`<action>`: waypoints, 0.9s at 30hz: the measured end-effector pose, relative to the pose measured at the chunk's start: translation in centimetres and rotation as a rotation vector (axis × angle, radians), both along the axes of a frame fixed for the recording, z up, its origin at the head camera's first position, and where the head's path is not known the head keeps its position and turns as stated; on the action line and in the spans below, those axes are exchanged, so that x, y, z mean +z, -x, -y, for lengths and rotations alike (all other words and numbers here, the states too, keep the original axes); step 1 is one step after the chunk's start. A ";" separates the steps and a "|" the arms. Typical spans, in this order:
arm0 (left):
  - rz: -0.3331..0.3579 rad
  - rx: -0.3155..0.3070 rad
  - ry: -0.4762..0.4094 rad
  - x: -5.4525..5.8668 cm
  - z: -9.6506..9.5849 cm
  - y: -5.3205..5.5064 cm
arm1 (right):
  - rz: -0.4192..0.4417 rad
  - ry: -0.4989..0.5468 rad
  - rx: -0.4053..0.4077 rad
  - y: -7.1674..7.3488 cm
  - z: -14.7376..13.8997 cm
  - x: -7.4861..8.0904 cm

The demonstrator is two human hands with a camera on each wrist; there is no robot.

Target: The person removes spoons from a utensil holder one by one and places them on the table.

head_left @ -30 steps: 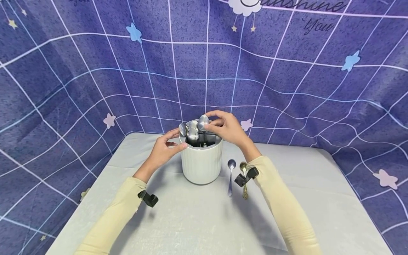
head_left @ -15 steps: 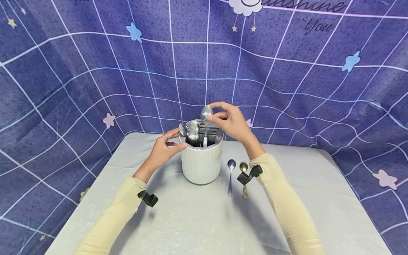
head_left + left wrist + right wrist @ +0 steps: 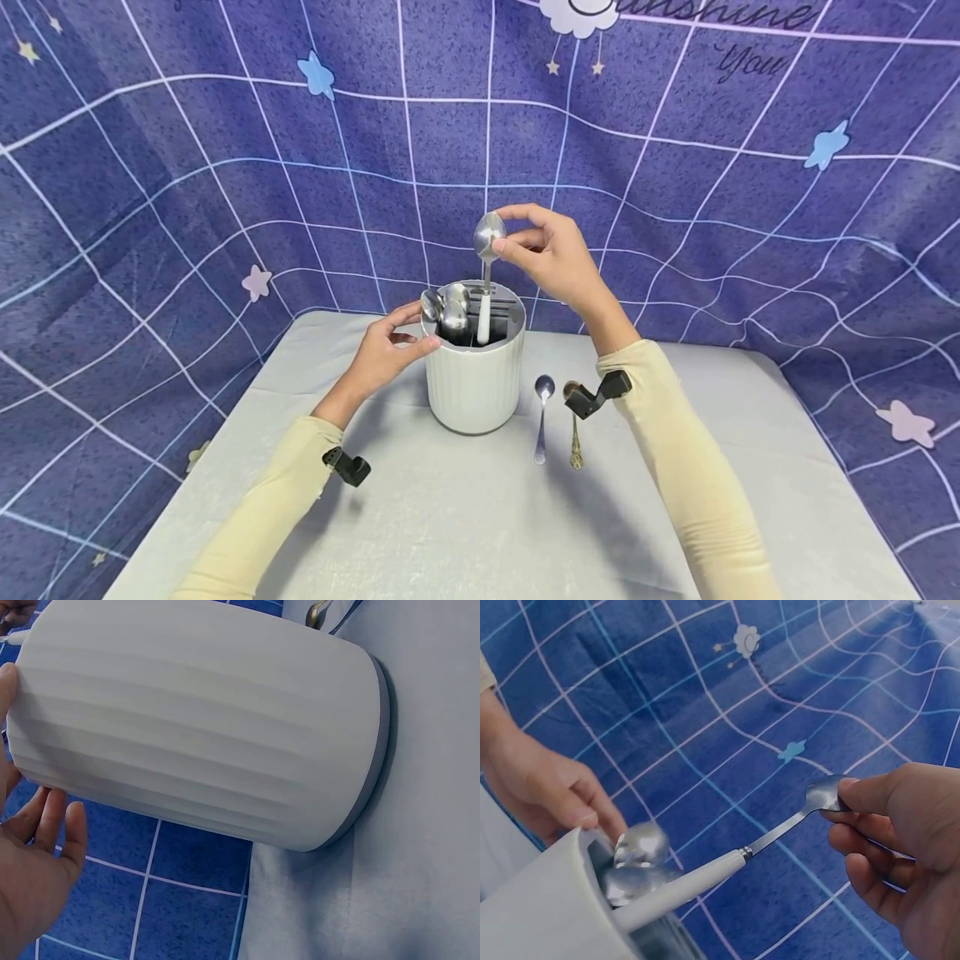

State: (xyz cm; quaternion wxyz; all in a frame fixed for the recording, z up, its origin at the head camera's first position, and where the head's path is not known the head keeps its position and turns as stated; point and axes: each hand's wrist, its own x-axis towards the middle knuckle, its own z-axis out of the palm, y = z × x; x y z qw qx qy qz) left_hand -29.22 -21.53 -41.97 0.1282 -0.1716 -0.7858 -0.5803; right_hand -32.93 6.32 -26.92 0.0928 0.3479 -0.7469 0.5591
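My right hand (image 3: pixel 551 254) pinches a white-handled metal spoon (image 3: pixel 485 312) by its bowl, thumb on the bowl. The spoon points handle down, its lower end still inside the opening of a white ribbed utensil holder (image 3: pixel 474 387). In the right wrist view the spoon's white handle (image 3: pixel 705 881) slants out past the holder's rim. My left hand (image 3: pixel 386 346) holds the holder at its left rim, thumb in front and fingers round the side. Several metal spoons (image 3: pixel 454 318) stand bowl up in the left compartment, next to that hand; their handles are hidden inside.
A silver spoon (image 3: pixel 542 421) lies on the grey cloth-covered table (image 3: pixel 450 517) right of the holder. Beside it lies an ornate gold-coloured spoon (image 3: pixel 576 450), partly covered by the right wrist's camera (image 3: pixel 596 396). A blue gridded curtain (image 3: pixel 360 208) hangs behind the table.
My right hand has risen and moved slightly right, drawing the spoon upward so its white handle now shows above the holder. My left hand has stayed at the rim.
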 end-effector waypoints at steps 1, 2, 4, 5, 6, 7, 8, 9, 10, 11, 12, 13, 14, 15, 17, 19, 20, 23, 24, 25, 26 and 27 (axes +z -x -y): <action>-0.001 0.000 0.000 0.0 0.0 0.0 | -0.003 0.009 0.005 0.0 0.0 0.2; -0.002 0.000 -0.001 0.0 0.0 0.0 | -0.006 0.016 0.008 -0.1 -0.1 0.4; -0.002 0.000 -0.004 0.0 0.0 0.0 | -0.009 0.029 0.013 -0.1 -0.2 0.8; -0.002 -0.001 -0.006 0.0 0.0 0.0 | -0.011 0.034 0.014 -0.2 -0.3 0.9; -0.002 -0.001 -0.006 0.0 0.0 0.0 | -0.010 0.041 0.014 -0.2 -0.4 1.1; -0.002 -0.003 -0.007 0.0 0.0 0.0 | -0.008 0.046 0.011 -0.3 -0.5 1.2; 0.000 -0.004 -0.006 0.0 0.0 0.0 | -0.010 0.050 0.007 -0.4 -0.7 1.3; 0.001 -0.004 -0.007 0.0 0.0 0.0 | -0.011 0.056 0.008 -0.5 -0.9 1.5; 0.002 -0.005 -0.008 0.0 0.0 0.0 | -0.014 0.062 0.007 -0.6 -1.1 1.6; 0.001 -0.004 -0.009 0.0 0.0 0.0 | -0.014 0.069 0.009 -0.6 -1.3 1.8; 0.001 -0.002 -0.010 0.0 -0.1 0.0 | -0.016 0.077 0.011 -0.7 -1.5 1.9; 0.000 -0.001 -0.011 0.1 -0.1 0.0 | -0.019 0.081 0.013 -0.8 -1.8 2.0; -0.001 0.000 -0.012 0.1 -0.1 0.0 | -0.019 0.089 0.014 -0.9 -2.0 2.1; -0.002 0.000 -0.015 0.1 -0.1 0.0 | -0.016 0.094 0.013 -1.0 -2.2 2.3; -0.006 0.000 -0.019 0.1 -0.2 0.0 | -0.013 0.103 0.004 -1.1 -2.8 2.4; -0.006 -0.004 -0.020 0.1 -0.2 0.0 | -0.010 0.111 -0.009 -1.2 -3.4 2.4; -0.005 -0.004 -0.020 0.1 -0.2 0.0 | -0.007 0.117 -0.014 -1.2 -3.7 2.4; -0.003 -0.002 -0.021 0.1 -0.2 0.0 | 0.001 0.120 -0.037 -1.3 -4.6 2.2; -0.003 -0.001 -0.019 0.1 -0.2 0.0 | 0.005 0.119 -0.047 -1.3 -4.9 2.1; -0.003 -0.001 -0.019 0.0 -0.2 0.0 | 0.011 0.117 -0.058 -1.3 -5.1 2.0; -0.005 0.000 -0.021 0.0 -0.2 0.1 | 0.016 0.112 -0.073 -1.3 -5.4 1.8; -0.007 0.000 -0.022 0.0 -0.1 0.1 | 0.023 0.107 -0.087 -1.3 -5.7 1.7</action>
